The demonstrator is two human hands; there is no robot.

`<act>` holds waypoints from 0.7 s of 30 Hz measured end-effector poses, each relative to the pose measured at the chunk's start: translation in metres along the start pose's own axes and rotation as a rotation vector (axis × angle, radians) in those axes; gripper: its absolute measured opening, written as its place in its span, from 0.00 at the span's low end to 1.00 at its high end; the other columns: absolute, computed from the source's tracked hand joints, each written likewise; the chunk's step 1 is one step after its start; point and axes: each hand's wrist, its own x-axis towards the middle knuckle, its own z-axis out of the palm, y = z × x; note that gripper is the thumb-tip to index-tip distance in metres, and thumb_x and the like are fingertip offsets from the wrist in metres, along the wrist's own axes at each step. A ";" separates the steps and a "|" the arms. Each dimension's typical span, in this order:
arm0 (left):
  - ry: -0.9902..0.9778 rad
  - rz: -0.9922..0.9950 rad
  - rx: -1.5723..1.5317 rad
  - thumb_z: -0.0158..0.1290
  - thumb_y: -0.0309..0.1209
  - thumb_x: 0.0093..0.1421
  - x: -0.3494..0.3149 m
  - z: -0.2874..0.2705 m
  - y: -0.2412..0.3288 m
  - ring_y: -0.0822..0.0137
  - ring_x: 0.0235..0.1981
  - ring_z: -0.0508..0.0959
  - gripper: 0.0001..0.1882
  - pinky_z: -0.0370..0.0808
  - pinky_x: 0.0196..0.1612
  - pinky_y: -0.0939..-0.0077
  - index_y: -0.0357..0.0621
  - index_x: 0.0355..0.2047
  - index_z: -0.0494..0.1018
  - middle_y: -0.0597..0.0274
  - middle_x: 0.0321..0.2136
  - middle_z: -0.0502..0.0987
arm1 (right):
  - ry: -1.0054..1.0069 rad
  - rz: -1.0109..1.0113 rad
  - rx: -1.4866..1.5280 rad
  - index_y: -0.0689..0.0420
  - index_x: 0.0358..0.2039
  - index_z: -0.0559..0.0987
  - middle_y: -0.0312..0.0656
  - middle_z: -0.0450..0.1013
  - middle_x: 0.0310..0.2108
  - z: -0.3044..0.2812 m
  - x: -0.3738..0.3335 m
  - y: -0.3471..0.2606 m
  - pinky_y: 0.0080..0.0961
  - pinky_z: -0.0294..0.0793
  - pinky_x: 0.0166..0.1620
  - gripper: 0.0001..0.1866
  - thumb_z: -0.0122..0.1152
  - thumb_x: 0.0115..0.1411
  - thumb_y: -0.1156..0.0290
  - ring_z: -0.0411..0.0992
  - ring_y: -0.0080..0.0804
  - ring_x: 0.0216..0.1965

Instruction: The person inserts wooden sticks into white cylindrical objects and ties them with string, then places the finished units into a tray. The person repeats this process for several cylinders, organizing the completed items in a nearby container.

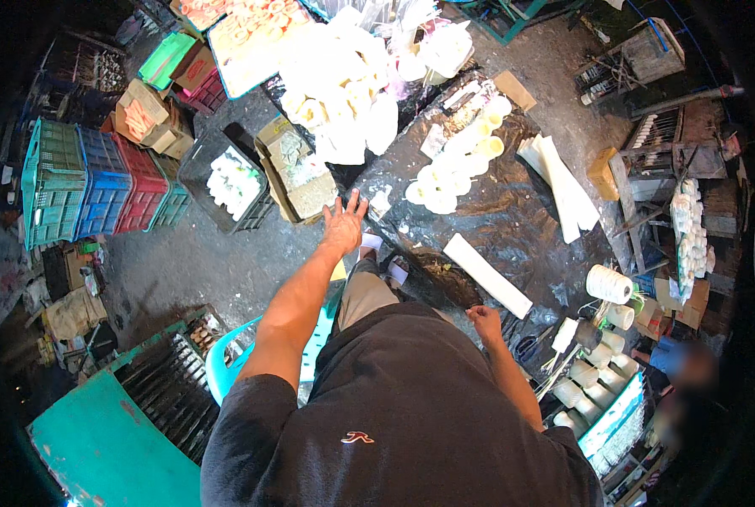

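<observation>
My left hand [343,225] is stretched forward with its fingers spread, holding nothing. It is at the near left corner of the black-covered table [513,220], beside an open cardboard box [297,173]; I cannot tell whether it touches either. Close to my body, at the table's near edge, my right hand [484,323] has its fingers curled in, and nothing shows in them. Just beyond it lies a long flat cream-white strip [488,275]. Cream cup-shaped pieces [458,169] sit in a bunch farther back on the table.
More white strips [559,188] lie at the table's right. A white thread spool [609,285] and rows of cream cylinders [593,380] stand near right. Stacked crates [57,182] and a black crate [230,186] are on the left. Behind my left arm is a turquoise chair [225,363].
</observation>
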 end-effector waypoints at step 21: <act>0.064 -0.018 -0.169 0.51 0.31 0.61 0.002 0.015 0.014 0.32 0.73 0.51 0.42 0.46 0.75 0.46 0.37 0.74 0.48 0.42 0.76 0.41 | -0.098 0.010 -0.491 0.59 0.22 0.82 0.41 0.78 0.21 0.000 -0.001 -0.062 0.32 0.73 0.32 0.16 0.75 0.53 0.59 0.75 0.30 0.26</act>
